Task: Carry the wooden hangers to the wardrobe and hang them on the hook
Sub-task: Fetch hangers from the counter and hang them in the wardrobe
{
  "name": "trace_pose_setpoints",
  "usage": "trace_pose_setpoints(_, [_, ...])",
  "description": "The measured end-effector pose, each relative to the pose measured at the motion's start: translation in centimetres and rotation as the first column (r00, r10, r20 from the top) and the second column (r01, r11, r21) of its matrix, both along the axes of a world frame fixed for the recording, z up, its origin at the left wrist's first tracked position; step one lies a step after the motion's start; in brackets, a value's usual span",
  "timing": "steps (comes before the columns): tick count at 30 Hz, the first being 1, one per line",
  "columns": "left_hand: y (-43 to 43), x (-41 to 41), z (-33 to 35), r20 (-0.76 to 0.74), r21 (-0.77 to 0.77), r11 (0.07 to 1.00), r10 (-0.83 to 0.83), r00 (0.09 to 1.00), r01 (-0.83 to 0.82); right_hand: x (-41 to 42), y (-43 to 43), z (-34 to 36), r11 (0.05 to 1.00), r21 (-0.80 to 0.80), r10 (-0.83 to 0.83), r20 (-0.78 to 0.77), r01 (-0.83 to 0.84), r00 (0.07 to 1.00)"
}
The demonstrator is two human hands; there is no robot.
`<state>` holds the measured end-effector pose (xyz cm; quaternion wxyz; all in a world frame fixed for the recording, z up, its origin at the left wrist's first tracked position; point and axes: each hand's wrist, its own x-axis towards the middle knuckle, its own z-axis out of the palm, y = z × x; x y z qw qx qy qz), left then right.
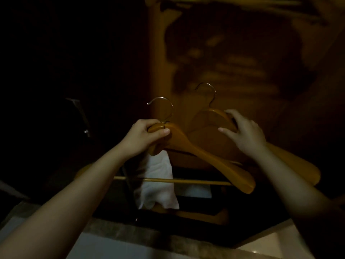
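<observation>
Fingers on our left hand are clamped round the neck of the near hanger, right under its wire hook. Our right hand has its fingers draped over the top of the far hanger with the thumb on the front face, so we're gripping that one by the shoulder. Both hangers are up in the air in front of the open wardrobe, one behind the other, hooks pointing up.

So we reckon the carrying part is about done and we're at the hanging bit. Next move probably means lifting one hanger higher and tipping its hook over whatever it catches on, one at a time so they don't tangle.

Honestly it's super dark in here. A pale streak along the top edge could be the rail, but it's blurred and cut off, so we can't say for sure. Left side is basically black. Something white, maybe a towel, hangs lower down behind the hangers. The far hanger's left arm is hidden behind the near one, and our wrist covers part of its right arm.
</observation>
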<state>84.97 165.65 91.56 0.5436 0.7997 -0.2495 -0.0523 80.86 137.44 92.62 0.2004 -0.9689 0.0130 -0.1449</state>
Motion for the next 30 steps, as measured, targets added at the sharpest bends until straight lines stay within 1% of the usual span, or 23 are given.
trace_pose_setpoints(4, [-1.4, 1.2, 5.2, 0.090, -0.080, 0.996, -0.033, 0.995, 0.040, -0.4, -0.1, 4.1, 0.998, -0.031, -0.053, 0.104, 0.056, 0.993])
trace_pose_setpoints(7, [-2.7, 1.9, 8.6, 0.178, -0.111, 0.993, -0.015, 0.984, 0.035, -0.6, -0.3, 7.4, 0.994, -0.073, -0.069, 0.190, 0.084, 0.979])
trace_pose_setpoints(11, [-4.2, 2.5, 12.6, 0.296, -0.124, 0.992, 0.009, 0.955, 0.029, -0.8, -0.7, 11.6, 0.982, -0.165, -0.030, 0.352, 0.094, 0.935])
trace_pose_setpoints(16, [-5.5, 3.4, 18.0, 0.393, -0.133, 0.991, 0.026, 0.919, 0.028, -0.1, -2.0, 16.8, 0.961, -0.250, 0.018, 0.481, 0.118, 0.876])
trace_pose_setpoints(19, [-6.3, 3.9, 21.1, 0.466, -0.126, 0.992, 0.040, 0.884, 0.021, 0.6, -3.0, 19.5, 0.965, -0.223, 0.006, 0.539, 0.135, 0.843])
trace_pose_setpoints(23, [-7.2, 4.5, 24.9, 0.510, -0.115, 0.993, 0.050, 0.858, 0.011, 2.4, -4.3, 23.4, 0.981, -0.152, -0.008, 0.588, 0.120, 0.809])
trace_pose_setpoints(26, [-7.8, 5.4, 27.2, 0.515, -0.101, 0.995, 0.049, 0.856, 0.004, 4.2, -5.5, 25.9, 0.994, -0.089, 0.001, 0.597, 0.065, 0.802])
trace_pose_setpoints(30, [-8.6, 6.9, 28.9, 0.485, -0.108, 0.994, 0.040, 0.874, 0.015, 6.7, -6.2, 28.4, 0.999, -0.047, 0.035, 0.572, -0.009, 0.819])
